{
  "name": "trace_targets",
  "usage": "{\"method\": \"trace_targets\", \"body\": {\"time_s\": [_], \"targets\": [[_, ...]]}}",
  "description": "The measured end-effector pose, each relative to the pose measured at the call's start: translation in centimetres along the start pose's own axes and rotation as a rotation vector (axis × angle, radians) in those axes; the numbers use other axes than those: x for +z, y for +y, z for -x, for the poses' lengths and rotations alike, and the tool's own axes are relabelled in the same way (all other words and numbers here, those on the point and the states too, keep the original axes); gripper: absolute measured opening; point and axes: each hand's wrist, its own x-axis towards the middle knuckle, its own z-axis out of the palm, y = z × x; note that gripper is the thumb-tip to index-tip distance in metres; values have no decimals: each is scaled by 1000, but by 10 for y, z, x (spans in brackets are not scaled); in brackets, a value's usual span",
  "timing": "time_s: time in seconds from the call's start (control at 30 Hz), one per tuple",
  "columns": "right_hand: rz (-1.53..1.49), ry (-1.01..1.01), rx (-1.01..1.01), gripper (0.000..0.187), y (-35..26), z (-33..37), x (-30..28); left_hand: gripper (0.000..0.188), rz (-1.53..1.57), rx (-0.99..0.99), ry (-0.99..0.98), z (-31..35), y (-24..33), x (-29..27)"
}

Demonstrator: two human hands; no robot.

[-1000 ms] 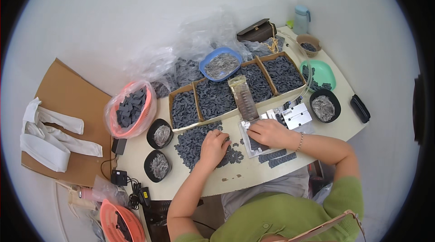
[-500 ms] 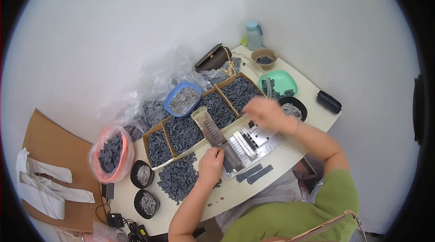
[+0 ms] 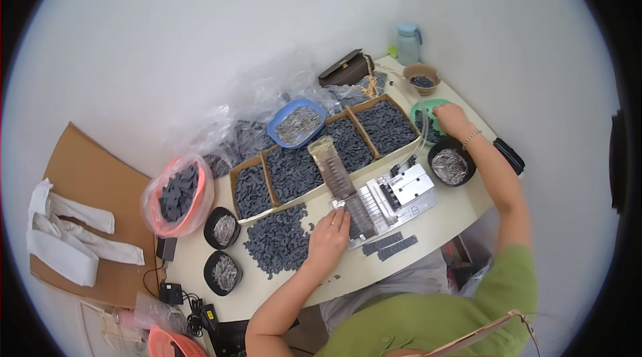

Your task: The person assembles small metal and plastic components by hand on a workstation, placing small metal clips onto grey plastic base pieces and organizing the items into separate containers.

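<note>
At the fixture's left end, my left hand (image 3: pixel 328 241) lies with fingers stretched against the edge of a dark ribbed block (image 3: pixel 362 218). That block sits on the metal fixture (image 3: pixel 411 186), which has white slotted bars and a silver plate. A clear, yellowed ribbed tray (image 3: pixel 332 168) leans up behind it, slanting over the cardboard box. At the far right my right hand (image 3: pixel 453 121) reaches into the green bowl (image 3: pixel 441 102) of small dark grey pieces (image 3: pixel 428 129). Its fingers are curled down, and what they pinch, if anything, is hidden.
A divided cardboard box (image 3: pixel 269 208) of dark pieces spans the table, with a loose pile (image 3: pixel 277 242) in front. Metal pins fill a blue basin (image 3: pixel 297 124) and black bowls (image 3: pixel 449 164). Dark strips (image 3: pixel 397 248) lie near the front edge. A pink basket (image 3: pixel 179 200) stands left.
My right hand has moved from above the fixture to the green bowl. My left hand stays by the block, its fingers now straighter. The whole view has shifted slightly.
</note>
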Motion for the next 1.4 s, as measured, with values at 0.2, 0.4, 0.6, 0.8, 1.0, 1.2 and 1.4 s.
{"method": "trace_targets", "body": {"time_s": [0.2, 0.4, 0.6, 0.8, 1.0, 1.2, 1.4], "targets": [[-633, 141, 31, 14, -56, 17, -87, 35, 179, -202, 25, 47, -5, -34], [-676, -151, -480, 14, -186, 64, -94, 26, 35, -536, 217, 99, -44, -77], [-550, 122, -741, 10, -249, 70, -59, 18, -147, -958, 142, 175, -93, -119], [-337, 142, -814, 28, -246, 88, -72, 11, -54, -1059, -17, 202, -113, -125], [-417, 167, -643, 28, -206, 93, -90, 9, -57, -1133, -118, 188, -116, -139], [-349, 194, -155, 23, -111, 98, -113, 7, -173, -1068, -64, 193, -113, -149], [-314, -99, -14, 9, -73, 119, -99, 6, 434, -758, -3, 92, -55, -87]]}}
